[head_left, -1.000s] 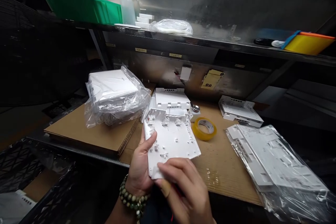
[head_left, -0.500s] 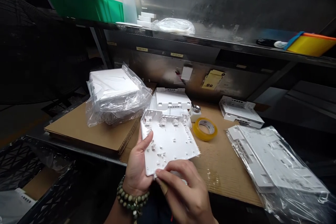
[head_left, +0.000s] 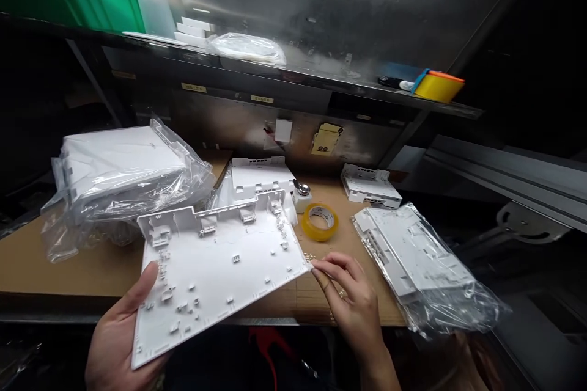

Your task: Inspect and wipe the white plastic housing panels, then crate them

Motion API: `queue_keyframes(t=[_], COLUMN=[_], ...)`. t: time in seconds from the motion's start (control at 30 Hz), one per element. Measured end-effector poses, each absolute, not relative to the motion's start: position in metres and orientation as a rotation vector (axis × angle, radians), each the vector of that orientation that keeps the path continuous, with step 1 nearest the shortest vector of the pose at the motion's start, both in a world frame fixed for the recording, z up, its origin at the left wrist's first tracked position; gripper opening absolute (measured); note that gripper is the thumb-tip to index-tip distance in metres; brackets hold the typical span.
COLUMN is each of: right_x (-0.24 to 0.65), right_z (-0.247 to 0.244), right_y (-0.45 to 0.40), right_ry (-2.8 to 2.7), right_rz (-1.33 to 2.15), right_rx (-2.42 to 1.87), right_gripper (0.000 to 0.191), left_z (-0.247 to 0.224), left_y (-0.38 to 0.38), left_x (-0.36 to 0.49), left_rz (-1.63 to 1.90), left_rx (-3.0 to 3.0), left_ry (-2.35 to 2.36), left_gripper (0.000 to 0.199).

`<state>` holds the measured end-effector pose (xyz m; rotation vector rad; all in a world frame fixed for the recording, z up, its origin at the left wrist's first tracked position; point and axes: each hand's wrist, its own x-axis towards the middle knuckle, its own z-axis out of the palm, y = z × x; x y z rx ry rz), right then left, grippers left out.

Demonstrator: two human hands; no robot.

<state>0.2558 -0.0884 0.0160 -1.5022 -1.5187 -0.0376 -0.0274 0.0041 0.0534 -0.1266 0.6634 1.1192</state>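
A white plastic housing panel (head_left: 220,269), its inner face with clips and posts turned up, is held tilted above the bench's front edge. My left hand (head_left: 119,330) grips its left side, thumb on top and fingers underneath. At the panel's right corner, my right hand (head_left: 351,293) is closed in a pinch with thumb and index fingertips on the corner. Whether a small part sits between those fingertips is too small to tell. Just beyond the panel lie a roll of yellow tape (head_left: 320,222) and a small white bottle with a metal top (head_left: 301,195).
Bagged white housings (head_left: 123,159) are piled on cardboard (head_left: 27,263) at left. More bagged panels (head_left: 422,256) lie at right, and other white housings (head_left: 263,176) stand behind. A shelf (head_left: 321,76) crosses above. Below the bench edge is a red-handled tool (head_left: 270,342).
The panel has come closer and swung left with my left hand. My right hand has shifted from its near edge to its right corner. The camera view has turned right.
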Motion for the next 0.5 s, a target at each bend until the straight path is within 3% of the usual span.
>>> queue_keyframes(t=[0.23, 0.4, 0.5], right_x=[0.254, 0.254, 0.261], right_z=[0.014, 0.011, 0.009], right_y=[-0.091, -0.091, -0.088], right_ry=[-1.517, -1.507, -1.575], right_rz=[-0.006, -0.012, 0.008], right_rx=[-1.409, -1.405, -1.387], right_gripper=[0.024, 0.022, 0.024], left_z=[0.042, -0.008, -0.025], left_y=[0.007, 0.015, 0.016], left_x=[-0.04, -0.068, -0.076], left_rz=[1.108, 0.91, 0.904], left_rx=[-0.05, 0.154, 0.153], left_ry=[0.656, 0.249, 0.135], left_gripper=[0.089, 0.049, 0.049])
